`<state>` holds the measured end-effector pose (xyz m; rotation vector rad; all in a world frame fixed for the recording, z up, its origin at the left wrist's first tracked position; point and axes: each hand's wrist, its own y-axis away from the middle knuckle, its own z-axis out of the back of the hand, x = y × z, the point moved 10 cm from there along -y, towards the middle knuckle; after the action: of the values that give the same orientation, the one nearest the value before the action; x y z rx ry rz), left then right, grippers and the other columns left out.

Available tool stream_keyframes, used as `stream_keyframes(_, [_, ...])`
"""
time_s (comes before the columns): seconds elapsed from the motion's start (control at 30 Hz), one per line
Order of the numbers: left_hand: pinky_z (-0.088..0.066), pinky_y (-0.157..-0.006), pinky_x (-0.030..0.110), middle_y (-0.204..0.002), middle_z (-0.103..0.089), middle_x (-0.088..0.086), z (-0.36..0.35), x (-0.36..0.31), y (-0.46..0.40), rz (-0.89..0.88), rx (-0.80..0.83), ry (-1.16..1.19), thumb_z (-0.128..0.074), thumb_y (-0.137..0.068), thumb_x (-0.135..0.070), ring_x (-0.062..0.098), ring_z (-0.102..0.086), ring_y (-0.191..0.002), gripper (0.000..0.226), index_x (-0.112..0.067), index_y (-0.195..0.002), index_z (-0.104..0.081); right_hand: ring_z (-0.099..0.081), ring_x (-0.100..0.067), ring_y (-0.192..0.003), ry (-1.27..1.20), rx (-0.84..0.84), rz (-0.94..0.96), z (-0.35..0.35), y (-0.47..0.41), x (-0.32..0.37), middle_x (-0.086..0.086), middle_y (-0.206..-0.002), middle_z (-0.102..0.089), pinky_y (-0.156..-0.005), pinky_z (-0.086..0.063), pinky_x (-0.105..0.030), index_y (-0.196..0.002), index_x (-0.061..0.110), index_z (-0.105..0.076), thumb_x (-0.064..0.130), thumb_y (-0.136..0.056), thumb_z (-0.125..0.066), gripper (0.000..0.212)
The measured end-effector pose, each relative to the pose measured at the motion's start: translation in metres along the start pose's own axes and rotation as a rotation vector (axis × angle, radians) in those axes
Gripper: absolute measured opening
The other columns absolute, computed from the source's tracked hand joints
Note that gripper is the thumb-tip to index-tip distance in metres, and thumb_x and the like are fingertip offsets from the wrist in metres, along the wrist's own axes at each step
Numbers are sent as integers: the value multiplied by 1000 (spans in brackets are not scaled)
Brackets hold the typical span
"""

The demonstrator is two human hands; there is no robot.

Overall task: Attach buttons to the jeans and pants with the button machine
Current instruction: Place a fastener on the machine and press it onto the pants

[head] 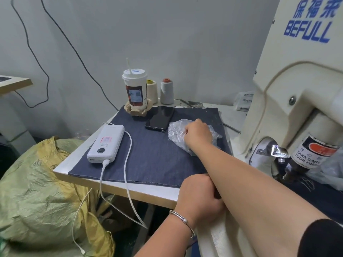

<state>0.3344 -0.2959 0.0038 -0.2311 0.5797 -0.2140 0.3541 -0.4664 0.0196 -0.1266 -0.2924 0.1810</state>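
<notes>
We judge the step in hand to be fetching a button: our right hand [198, 133] reaches across to the clear plastic bag of small metal buttons [178, 130], which lies on the dark denim cloth [148, 151] spread over the surface [74, 160], just left of the button machine [297, 89]. The hand rests on the bag with its fingers curled down into the plastic; whether they already pinch a button we cannot tell, since the back of the hand hides the tips. Our left hand [200, 197] sits near us at the surface's edge, under the right forearm, fingers curled and clamped on a pale garment [219, 238], likely the pants waiting for their button.

The next move, as we see it, calls for lifting out a single button, carrying it right to the machine's die below the warning label [313, 154], and then bringing the waistband under the head while keeping our fingers away from the punch.

Counting: one bag of buttons, too many and too small to number; one machine; one phone [159, 117]; one white power bank [105, 143] with one cable plugged in; one lidded cup with a straw [134, 89]; two thread cones [159, 90]; one yellow-green sack [42, 191] at left.
</notes>
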Motion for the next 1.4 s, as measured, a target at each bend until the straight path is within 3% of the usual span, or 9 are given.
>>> stream_keyframes(0.43, [-18, -48, 21, -53, -35, -5, -3, 0, 0, -8, 6, 17, -41, -68, -40, 16, -33, -48, 25, -22, -53, -31, -43, -25, -120, -14, -144, -28, 15, 6, 0, -5, -124, -49, -91, -42, -34, -116, 11, -67, 8, -93, -50, 28])
stream_keyframes(0.63, [-18, -44, 21, -49, -35, -1, 0, 0, 1, 4, -49, 88, -26, -59, -54, 5, -43, -55, 37, -18, -51, -24, -36, -23, -121, 34, -355, 237, 64, 32, 30, 0, -127, -48, -86, -28, -30, -107, 13, -68, 8, -93, -48, 25])
stream_keyframes(0.77, [-20, -45, 20, -52, -48, -5, -3, 11, 3, 113, -46, 90, -41, -67, -47, 13, -43, -53, 32, -20, -53, -31, -42, -22, -110, -121, -453, 299, 97, 79, 36, -1, -115, -53, -75, -38, -30, -100, 5, -67, 7, -94, -48, 20])
stream_keyframes(0.87, [-37, -65, 28, -97, -68, 3, -13, 23, 3, 244, 55, -25, -45, -88, -35, 21, -58, -88, 18, -25, -87, -61, -52, -28, -90, -313, -532, 443, 121, 147, 39, -9, -95, -60, -56, -39, -31, -77, 0, -67, -2, -84, -64, 8])
stream_keyframes(0.97, [-40, -91, 25, -128, -61, 17, -5, 23, 12, 317, -56, 156, -49, -86, -27, 30, -57, -121, 51, -1, -129, -56, -57, -26, -83, -387, -521, 504, 134, 206, 27, -9, -90, -62, -57, -45, -29, -74, 2, -68, -5, -78, -71, 9])
stream_keyframes(1.07, [-40, -61, 25, -81, -67, 12, 9, 2, 13, 179, -146, 74, -30, -81, -38, 32, -61, -82, 44, -17, -83, -68, -56, -23, -85, -428, -454, 565, 143, 248, -8, -5, -93, -62, -68, -50, -34, -80, 5, -69, -3, -78, -69, 8])
stream_keyframes(1.1, [-31, -52, 26, -61, -55, -1, 5, 0, 11, 150, -87, -11, -28, -73, -43, 25, -52, -67, 30, -27, -60, -50, -56, -23, -86, -446, -453, 587, 147, 262, -27, -5, -93, -62, -71, -48, -32, -80, 4, -69, 0, -80, -68, 4])
stream_keyframes(1.17, [-22, -49, 30, -54, -37, 2, 2, -1, 4, 125, -57, -41, -38, -70, -44, 16, -35, -58, 32, -16, -55, -30, -55, -21, -86, -452, -494, 540, 153, 280, -73, -4, -94, -61, -76, -45, -27, -79, 5, -69, 4, -81, -67, 3])
stream_keyframes(1.4, [-37, -58, 47, -61, -41, 13, 3, 0, 2, 117, -91, -17, -49, -68, -34, 18, -34, -58, 31, -10, -57, -33, -57, -17, -86, -631, -461, -5, 145, 241, -207, 5, -96, -55, -72, -41, -9, -80, 10, -70, 6, -85, -70, 6])
